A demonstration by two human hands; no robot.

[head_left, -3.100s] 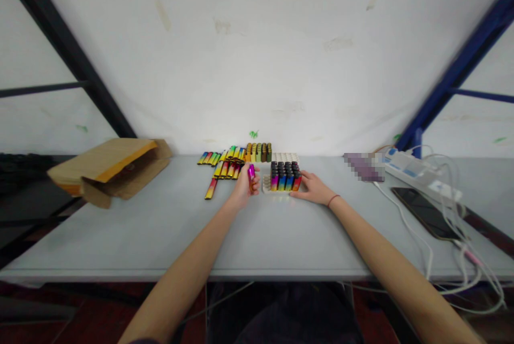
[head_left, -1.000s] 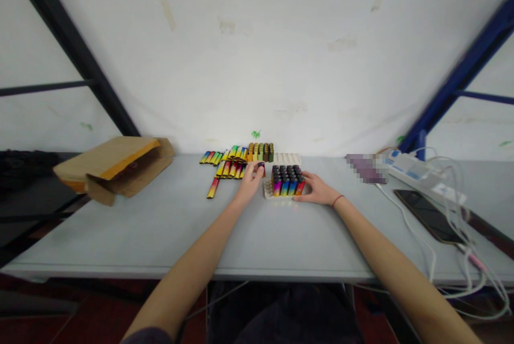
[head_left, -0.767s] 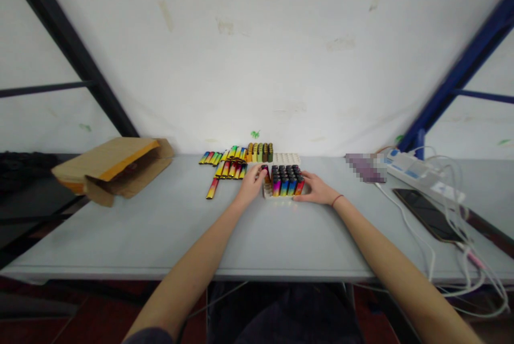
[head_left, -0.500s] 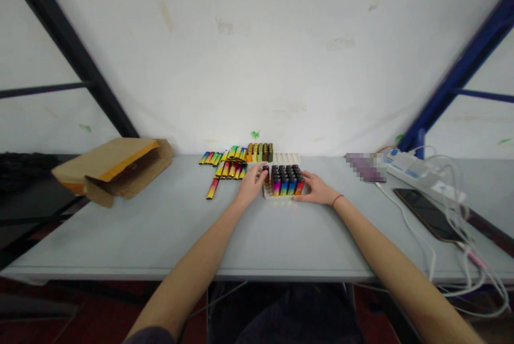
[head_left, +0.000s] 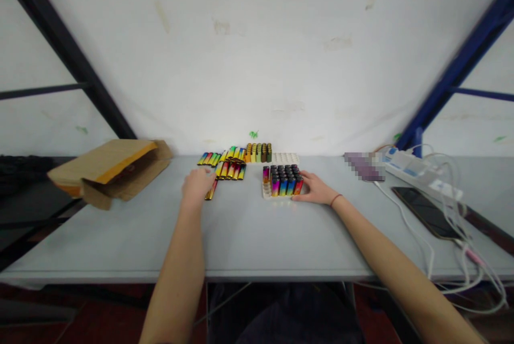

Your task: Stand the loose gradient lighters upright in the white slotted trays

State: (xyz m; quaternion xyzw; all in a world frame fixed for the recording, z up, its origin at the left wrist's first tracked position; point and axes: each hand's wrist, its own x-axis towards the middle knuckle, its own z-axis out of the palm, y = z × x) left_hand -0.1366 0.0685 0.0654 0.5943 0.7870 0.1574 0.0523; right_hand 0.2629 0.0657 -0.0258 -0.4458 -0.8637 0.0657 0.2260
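Observation:
A white tray (head_left: 283, 198) holds several upright lighters (head_left: 284, 179) with black tops and rainbow bodies. One purple-orange lighter (head_left: 265, 174) stands in its left column, above bare slots. My right hand (head_left: 317, 190) grips the tray's right side, thumb at the front corner and fingers along the side. To the left, my left hand (head_left: 196, 186) is over the table beside a single red-yellow lighter body (head_left: 211, 190), its fingers blurred and partly hidden. Whether it touches that piece I cannot tell. A pile of shiny rainbow lighter bodies (head_left: 231, 170) lies just behind.
Yellow and dark green upright pieces (head_left: 258, 152) stand by the wall, beside a white slotted tray (head_left: 286, 158). An opened cardboard box (head_left: 116, 167) lies left. At right are a phone (head_left: 425, 213), a power strip (head_left: 417, 173), loose white cables (head_left: 405, 221) and a pixelated purple item (head_left: 365, 167).
My left hand has let go of the lighter in the tray's left column and moved left to the loose piece. My right hand stays on the tray.

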